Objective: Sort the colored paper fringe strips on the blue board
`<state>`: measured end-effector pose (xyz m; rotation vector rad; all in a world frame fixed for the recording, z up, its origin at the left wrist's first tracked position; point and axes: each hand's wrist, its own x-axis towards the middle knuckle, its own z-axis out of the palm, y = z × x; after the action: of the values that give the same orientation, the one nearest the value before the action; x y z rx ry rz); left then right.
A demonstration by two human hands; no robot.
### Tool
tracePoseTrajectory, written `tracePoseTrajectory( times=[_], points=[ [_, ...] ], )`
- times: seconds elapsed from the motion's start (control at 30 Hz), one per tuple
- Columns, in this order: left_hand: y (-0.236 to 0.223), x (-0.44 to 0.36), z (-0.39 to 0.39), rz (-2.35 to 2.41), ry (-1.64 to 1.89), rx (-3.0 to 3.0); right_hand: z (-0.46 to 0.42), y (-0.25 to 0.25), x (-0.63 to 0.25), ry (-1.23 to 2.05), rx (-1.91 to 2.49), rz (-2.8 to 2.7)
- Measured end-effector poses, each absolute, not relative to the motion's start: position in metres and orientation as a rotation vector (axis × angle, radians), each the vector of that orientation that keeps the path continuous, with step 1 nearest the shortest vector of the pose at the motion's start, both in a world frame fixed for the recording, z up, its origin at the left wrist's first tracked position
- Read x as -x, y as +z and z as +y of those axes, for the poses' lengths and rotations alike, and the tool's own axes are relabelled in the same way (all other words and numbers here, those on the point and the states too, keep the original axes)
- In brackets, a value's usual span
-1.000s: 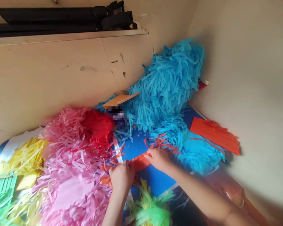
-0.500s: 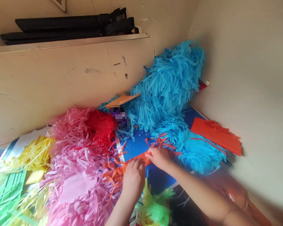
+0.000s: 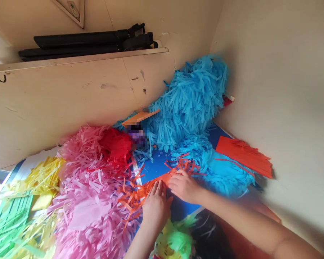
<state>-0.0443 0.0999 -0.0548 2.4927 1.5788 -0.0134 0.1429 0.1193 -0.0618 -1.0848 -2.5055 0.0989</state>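
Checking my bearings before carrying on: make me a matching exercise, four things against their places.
Things
1. Orange fringed-paper strip
2. Tall blue fringed-paper heap
3. Red fringed-paper bunch
4. Long black objects

Places
A. On the wall shelf
B. Against the salmon-pink bunch
C. Under the left hand and right hand
D. In the room corner

Pairs: 1-C, 2-D, 3-B, 4-A

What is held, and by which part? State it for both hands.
The left hand and right hand touch the orange paper between its fringed ends; a grip cannot be told.
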Motion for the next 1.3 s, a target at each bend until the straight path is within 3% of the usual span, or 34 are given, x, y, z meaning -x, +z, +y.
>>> tracePoseTrajectory(
  times=[0.73,1.3],
  points=[
    [-0.035,0.071,0.124,1.751,0.075,-2.555,0.146,-0.065,-0.141,0.295,1.138,-2.576],
    [-0.042,0.094,0.146,1.670,0.046,-2.496,0.154,-0.067,-0.141,0.364,1.533,-2.255]
  ],
)
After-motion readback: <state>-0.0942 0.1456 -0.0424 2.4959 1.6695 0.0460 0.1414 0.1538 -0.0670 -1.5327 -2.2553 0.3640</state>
